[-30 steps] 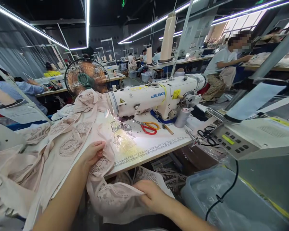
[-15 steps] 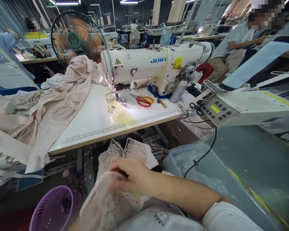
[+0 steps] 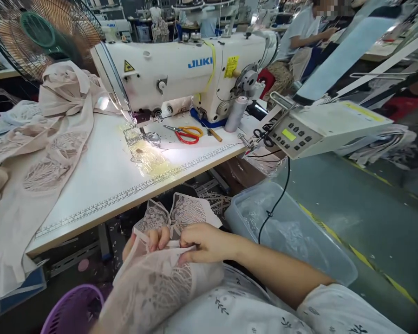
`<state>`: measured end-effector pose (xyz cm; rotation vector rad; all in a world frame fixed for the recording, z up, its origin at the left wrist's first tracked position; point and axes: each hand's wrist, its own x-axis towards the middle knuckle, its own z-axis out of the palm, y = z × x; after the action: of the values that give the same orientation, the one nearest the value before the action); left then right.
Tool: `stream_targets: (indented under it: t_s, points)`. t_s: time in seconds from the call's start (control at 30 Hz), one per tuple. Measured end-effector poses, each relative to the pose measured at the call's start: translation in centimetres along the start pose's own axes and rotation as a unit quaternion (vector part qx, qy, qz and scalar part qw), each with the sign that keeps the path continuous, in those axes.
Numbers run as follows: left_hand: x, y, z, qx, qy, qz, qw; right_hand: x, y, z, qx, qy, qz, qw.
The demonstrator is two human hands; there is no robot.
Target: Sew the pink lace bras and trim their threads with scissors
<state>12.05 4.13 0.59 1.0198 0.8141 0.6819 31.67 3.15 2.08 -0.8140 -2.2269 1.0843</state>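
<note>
A pale pink lace bra [image 3: 191,211] lies across my lap below the table edge, its two cups facing up beyond my hands. My left hand [image 3: 156,240] grips the near lace panel [image 3: 160,283] by its upper edge. Its fingertips show over that edge, while the palm is hidden behind the cloth. Close beside it on the right, my right hand [image 3: 205,242] pinches the same edge between thumb and curled fingers. Whether the near panel joins the cups is hard to make out.
A white sewing machine [image 3: 181,65] stands on the table [image 3: 90,185]. Red-and-orange scissors [image 3: 186,133] and a grey thread cone [image 3: 236,113] lie near it. More lace pieces [image 3: 62,148] hang over the left side. A clear plastic bin [image 3: 299,250], control box [image 3: 299,134] and purple basket [image 3: 73,311] are around.
My left hand has come into view at the panel's edge. My right hand, blurred over the cloth before, now pinches that edge. The view has shifted right and down.
</note>
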Motion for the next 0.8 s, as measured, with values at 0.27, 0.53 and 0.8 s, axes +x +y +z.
stream_targets:
  t_s: [0.27,0.53,0.8]
  points:
    - [-2.3,4.7,-5.5,0.137,-0.066,0.015,0.988,0.2,0.3,0.4,-0.046,0.065,-0.013,0.997]
    - [-2.5,6.1,-5.2,0.461,-0.027,0.074,0.884,-0.2,0.1,0.1,-0.031,0.053,0.034,0.998]
    - [-4.8,7.2,-4.9,0.55,-0.002,0.104,0.828,-1.4,-1.0,-1.7,0.015,0.024,0.108,0.994]
